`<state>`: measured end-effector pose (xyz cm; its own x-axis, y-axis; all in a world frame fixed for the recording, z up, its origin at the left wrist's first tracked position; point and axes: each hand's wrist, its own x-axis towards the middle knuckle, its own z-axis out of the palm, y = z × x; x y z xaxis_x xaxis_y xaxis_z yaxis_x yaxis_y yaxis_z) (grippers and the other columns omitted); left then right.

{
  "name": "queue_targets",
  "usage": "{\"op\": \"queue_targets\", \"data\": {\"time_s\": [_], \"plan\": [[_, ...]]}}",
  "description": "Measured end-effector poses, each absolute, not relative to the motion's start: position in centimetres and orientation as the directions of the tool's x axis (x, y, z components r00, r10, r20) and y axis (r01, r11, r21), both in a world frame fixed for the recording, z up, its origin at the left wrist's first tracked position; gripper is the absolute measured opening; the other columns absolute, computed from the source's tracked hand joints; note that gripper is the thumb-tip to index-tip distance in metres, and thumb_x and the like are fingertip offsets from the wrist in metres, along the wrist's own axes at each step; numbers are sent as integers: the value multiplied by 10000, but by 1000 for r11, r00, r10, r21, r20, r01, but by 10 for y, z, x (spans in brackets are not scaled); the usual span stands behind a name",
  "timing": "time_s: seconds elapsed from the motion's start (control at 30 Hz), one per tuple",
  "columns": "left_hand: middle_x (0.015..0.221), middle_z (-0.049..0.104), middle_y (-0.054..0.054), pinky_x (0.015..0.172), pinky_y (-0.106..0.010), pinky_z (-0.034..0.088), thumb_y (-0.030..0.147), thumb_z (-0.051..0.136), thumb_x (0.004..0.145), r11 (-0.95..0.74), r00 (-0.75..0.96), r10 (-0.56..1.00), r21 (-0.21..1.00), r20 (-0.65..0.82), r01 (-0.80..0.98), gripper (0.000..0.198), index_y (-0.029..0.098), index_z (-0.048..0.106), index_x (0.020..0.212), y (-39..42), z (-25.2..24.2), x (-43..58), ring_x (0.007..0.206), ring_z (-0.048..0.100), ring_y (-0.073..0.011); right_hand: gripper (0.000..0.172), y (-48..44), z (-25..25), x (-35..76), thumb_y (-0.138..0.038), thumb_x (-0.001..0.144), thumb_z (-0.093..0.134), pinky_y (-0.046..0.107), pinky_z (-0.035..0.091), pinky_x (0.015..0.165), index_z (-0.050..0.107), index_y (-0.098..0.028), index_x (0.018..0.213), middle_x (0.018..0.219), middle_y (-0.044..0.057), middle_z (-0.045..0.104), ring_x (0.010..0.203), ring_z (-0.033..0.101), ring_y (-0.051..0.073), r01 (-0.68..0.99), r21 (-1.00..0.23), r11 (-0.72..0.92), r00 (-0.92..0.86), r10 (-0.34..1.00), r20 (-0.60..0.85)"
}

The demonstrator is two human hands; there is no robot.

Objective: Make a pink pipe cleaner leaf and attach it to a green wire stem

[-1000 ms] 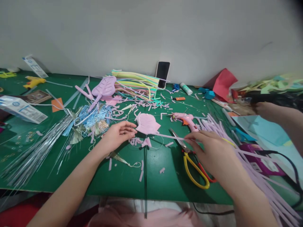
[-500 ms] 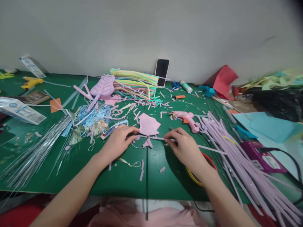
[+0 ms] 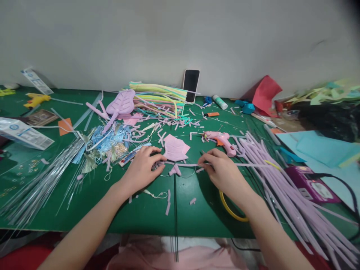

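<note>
My left hand (image 3: 143,168) and my right hand (image 3: 221,170) pinch the two sides of a thin lilac strip (image 3: 184,164) that lies flat across the green table (image 3: 146,213). The strip runs right past my right hand toward a heap of lilac strips (image 3: 284,187). Just behind the strip lies a pink leaf-shaped piece (image 3: 174,148) on a thin dark wire stem (image 3: 176,217) that comes toward me. Short lilac offcuts (image 3: 168,204) are scattered around my hands. Yellow-handled scissors (image 3: 229,210) lie partly under my right wrist.
A pink glue gun (image 3: 222,140) lies behind my right hand. A lilac leaf (image 3: 122,103), pastel strips (image 3: 157,95), a phone (image 3: 190,80) against the wall, silver tinsel (image 3: 42,180), a white box (image 3: 22,133), blue paper (image 3: 323,150) and a purple device (image 3: 312,185) crowd the table.
My right hand has moved left off the scissors to the strip. My left hand has closed on the strip's left end. The strip now lies straighter between both hands.
</note>
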<state>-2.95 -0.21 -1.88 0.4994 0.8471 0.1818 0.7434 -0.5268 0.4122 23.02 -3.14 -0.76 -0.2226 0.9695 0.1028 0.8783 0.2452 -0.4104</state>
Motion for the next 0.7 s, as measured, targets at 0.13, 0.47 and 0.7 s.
{"op": "queue_targets", "data": {"time_s": [0.13, 0.47, 0.7], "plan": [[1127, 582, -98, 932, -474, 419, 258, 560, 886, -517, 487, 854, 400, 183, 757, 131, 207, 675, 922, -4, -20, -21, 1086, 504, -282, 231, -28, -6, 228, -76, 847, 478, 361, 473, 793, 670, -204, 859, 913, 85, 573, 890, 573, 239, 875, -413, 254, -228, 967, 112], [1161, 556, -107, 931, -498, 396, 235, 531, 904, -512, 479, 859, 353, 182, 783, 113, 197, 637, 899, -3, -18, -23, 1114, 487, -301, 215, -33, -5, 233, -94, 865, 484, 369, 475, 788, 669, -204, 877, 936, 86, 601, 881, 586, 241, 886, -399, 236, -213, 972, 102], [1146, 548, -128, 927, -485, 393, 189, 467, 931, -507, 485, 860, 380, 160, 774, 154, 168, 605, 867, -5, -23, -19, 1120, 486, -297, 175, -34, -2, 225, -103, 878, 503, 363, 468, 817, 656, -183, 905, 950, 91, 597, 905, 592, 247, 896, -392, 207, -191, 978, 80]]}}
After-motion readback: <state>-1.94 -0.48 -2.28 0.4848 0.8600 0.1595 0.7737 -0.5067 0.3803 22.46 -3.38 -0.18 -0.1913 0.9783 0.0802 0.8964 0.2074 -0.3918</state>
